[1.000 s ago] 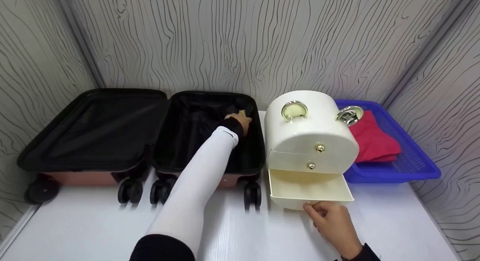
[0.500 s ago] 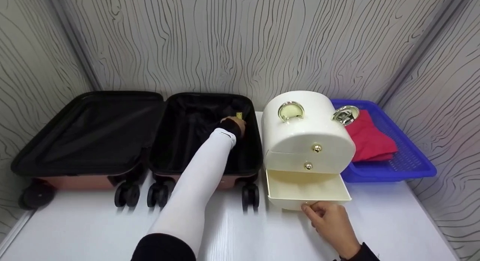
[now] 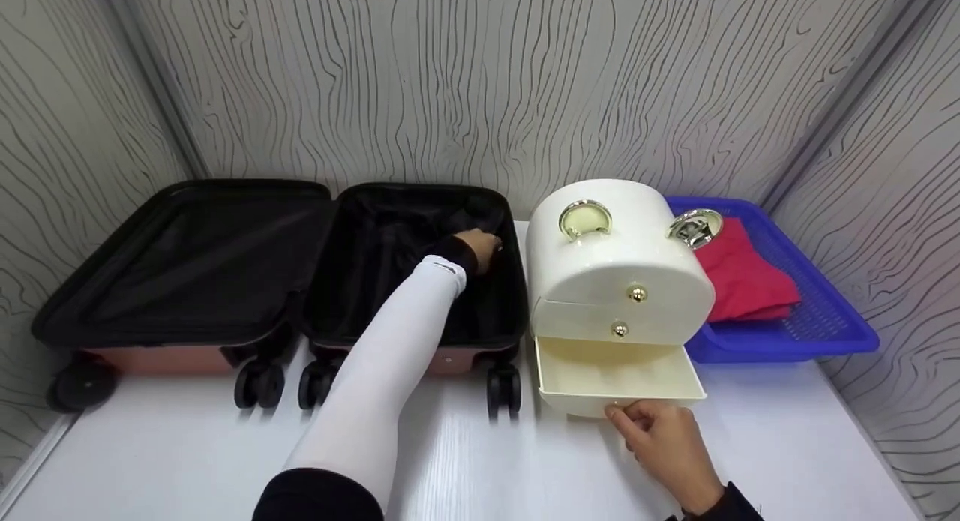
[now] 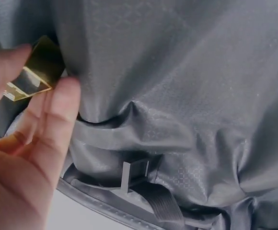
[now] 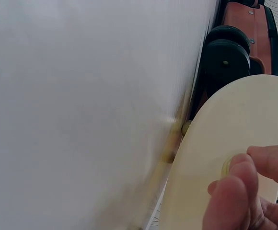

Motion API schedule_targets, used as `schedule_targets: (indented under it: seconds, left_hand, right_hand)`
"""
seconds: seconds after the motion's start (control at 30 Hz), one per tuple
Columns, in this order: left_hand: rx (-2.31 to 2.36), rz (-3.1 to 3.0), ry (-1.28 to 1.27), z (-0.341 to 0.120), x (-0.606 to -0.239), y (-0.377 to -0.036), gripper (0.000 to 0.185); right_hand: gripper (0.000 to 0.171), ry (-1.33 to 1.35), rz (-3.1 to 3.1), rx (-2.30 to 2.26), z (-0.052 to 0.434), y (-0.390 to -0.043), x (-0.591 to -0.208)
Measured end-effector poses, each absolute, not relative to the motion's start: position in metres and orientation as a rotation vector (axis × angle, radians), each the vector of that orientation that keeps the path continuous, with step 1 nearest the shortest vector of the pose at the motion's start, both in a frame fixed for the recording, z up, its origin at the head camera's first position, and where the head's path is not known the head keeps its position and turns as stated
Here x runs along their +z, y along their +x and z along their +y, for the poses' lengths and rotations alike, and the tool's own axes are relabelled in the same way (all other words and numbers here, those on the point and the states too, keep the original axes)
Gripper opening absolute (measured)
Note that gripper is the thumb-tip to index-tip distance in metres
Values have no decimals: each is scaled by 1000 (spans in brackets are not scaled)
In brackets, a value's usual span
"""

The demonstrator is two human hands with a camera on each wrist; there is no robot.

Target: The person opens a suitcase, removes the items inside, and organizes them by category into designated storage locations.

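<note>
My left hand (image 3: pixel 478 250) is inside the right half of the open black-lined suitcase (image 3: pixel 420 341), near its right wall. In the left wrist view, its thumb and fingers hold a small shiny gold rectangular item (image 4: pixel 44 62) against the dark lining (image 4: pixel 144 62); its exact kind is unclear. The head view hides that item. My right hand (image 3: pixel 664 446) pinches the small gold knob (image 5: pixel 226 165) on the front of the bottom drawer (image 3: pixel 622 371). That drawer is pulled out of a cream storage box (image 3: pixel 622 273), and the visible part of its inside is bare.
A blue basket (image 3: pixel 832 311) holding folded red cloth (image 3: pixel 750 277) stands right of the box. The suitcase's other half (image 3: pixel 202 266) lies flat at left. Black wheels (image 3: pixel 502 390) stick out toward the front. A strap buckle (image 4: pixel 135 173) lies on the lining. Patterned walls (image 3: pixel 450 94) enclose the white table (image 3: pixel 465 461).
The gold item showed past my left fingers half a second ago; the head view hides it now. My left hand has shifted slightly and turned. My right hand stays on the knob.
</note>
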State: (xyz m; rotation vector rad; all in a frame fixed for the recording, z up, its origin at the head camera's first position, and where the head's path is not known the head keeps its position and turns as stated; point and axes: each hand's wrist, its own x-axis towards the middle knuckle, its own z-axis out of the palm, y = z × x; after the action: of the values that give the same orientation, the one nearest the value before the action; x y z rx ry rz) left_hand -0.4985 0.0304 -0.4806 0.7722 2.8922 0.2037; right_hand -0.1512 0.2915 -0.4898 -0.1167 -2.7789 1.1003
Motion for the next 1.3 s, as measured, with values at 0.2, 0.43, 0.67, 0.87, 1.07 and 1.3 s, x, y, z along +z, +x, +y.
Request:
schedule_targets:
  seconds: [0.2, 0.43, 0.67, 0.87, 1.07, 1.3]
  left_hand:
    - [148, 2818, 699, 26, -455, -468, 38]
    - [18, 2743, 812, 21, -443, -439, 35]
    - [208, 2683, 880, 23, -418, -436, 32]
    - [287, 2550, 932, 22, -362, -397, 33]
    - [358, 2329, 1141, 27, -329, -357, 32]
    - [121, 2349, 1462, 65, -331, -284, 28]
  right_hand:
    - [19, -123, -2791, 1100, 295, -153, -488]
    - [20, -125, -2791, 1094, 298, -152, -490]
    - [21, -152, -2795, 1100, 300, -151, -491]
    - [21, -144, -2802, 1099, 302, -152, -489]
    - [20, -131, -2791, 1108, 302, -154, -488]
    - [22, -132, -2812, 1117, 300, -154, -489]
